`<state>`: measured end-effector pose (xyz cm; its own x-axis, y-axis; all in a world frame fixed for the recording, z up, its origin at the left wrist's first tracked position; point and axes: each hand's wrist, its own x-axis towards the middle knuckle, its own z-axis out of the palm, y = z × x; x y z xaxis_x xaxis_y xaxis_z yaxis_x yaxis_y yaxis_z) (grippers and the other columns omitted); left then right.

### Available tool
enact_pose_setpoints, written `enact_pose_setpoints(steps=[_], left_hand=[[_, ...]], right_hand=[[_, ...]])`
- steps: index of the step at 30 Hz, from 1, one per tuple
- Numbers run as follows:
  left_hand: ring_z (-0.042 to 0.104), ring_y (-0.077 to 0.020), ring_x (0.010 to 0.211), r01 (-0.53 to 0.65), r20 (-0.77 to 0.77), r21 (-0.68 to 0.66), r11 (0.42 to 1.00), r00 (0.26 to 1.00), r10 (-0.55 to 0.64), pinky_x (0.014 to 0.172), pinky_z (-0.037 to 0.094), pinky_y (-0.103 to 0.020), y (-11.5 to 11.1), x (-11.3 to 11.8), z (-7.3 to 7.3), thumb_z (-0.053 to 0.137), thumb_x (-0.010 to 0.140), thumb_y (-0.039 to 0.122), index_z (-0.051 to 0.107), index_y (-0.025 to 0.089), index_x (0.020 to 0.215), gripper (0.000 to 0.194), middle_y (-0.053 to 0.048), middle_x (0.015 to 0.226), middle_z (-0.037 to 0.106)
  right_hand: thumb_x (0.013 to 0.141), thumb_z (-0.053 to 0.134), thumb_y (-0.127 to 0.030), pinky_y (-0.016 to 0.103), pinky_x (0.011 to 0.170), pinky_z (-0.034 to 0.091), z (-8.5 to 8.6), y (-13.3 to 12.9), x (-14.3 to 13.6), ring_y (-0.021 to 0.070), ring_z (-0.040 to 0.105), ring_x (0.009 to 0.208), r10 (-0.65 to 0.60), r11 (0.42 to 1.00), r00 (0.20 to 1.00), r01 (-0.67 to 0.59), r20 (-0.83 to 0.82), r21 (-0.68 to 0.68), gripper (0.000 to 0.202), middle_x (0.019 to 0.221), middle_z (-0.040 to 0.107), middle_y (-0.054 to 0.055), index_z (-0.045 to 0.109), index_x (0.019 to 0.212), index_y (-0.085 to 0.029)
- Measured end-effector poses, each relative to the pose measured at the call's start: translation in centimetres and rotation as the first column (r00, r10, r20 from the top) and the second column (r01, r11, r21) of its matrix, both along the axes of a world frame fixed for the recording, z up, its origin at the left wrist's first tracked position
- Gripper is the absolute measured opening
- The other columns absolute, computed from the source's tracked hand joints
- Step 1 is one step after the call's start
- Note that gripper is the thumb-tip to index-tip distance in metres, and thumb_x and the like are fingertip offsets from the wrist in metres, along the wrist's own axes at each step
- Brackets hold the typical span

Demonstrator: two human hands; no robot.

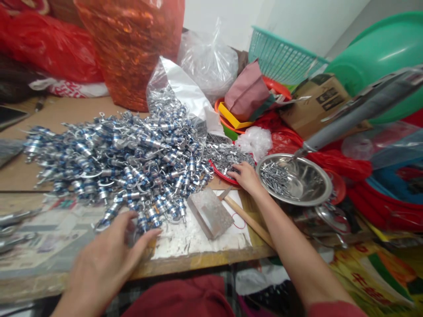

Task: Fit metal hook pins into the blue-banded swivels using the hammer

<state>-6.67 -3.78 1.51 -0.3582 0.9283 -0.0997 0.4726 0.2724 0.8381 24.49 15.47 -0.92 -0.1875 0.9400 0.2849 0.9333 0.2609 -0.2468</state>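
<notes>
A large heap of small blue and silver metal parts [125,154] covers the middle left of the table. At the heap's front edge is my left hand [112,251], its thumb and fingers apart around the nearest parts; whether it grips one is unclear. My right hand [245,176] reaches to a red dish [220,174] piled with small flat metal pieces [231,156]. Its fingertips touch the pieces, and what they pinch is too small to make out. Between the hands a metal block [210,214] lies on white paper [178,240], beside a wooden-handled tool [247,220].
A steel bowl [317,198] with thin metal pins stands right of my right hand, below a grey tool arm [360,108]. Behind are an orange bag [132,48], clear bags, a teal basket [284,53] and a cardboard box [317,105]. Metal tools lie far left.
</notes>
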Motion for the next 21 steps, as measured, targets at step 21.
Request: enact_pose_setpoints(steps=[21], left_hand=[[0.057, -0.0187, 0.068, -0.004, 0.129, 0.087, 0.996, 0.992, -0.007, 0.068, 0.047, -0.028, 0.5, 1.3, -1.5, 0.063, 0.065, 0.031, 0.052, 0.028, 0.095, 0.032, 0.002, 0.075, 0.058]], right_hand=[[0.077, 0.055, -0.028, 0.025, 0.068, 0.043, -0.3, 0.1, 1.5, 0.0170, 0.061, 0.074, -0.103, 0.989, 0.991, 0.111, -0.081, 0.101, 0.017, 0.081, 0.069, 0.004, 0.070, 0.079, -0.019]])
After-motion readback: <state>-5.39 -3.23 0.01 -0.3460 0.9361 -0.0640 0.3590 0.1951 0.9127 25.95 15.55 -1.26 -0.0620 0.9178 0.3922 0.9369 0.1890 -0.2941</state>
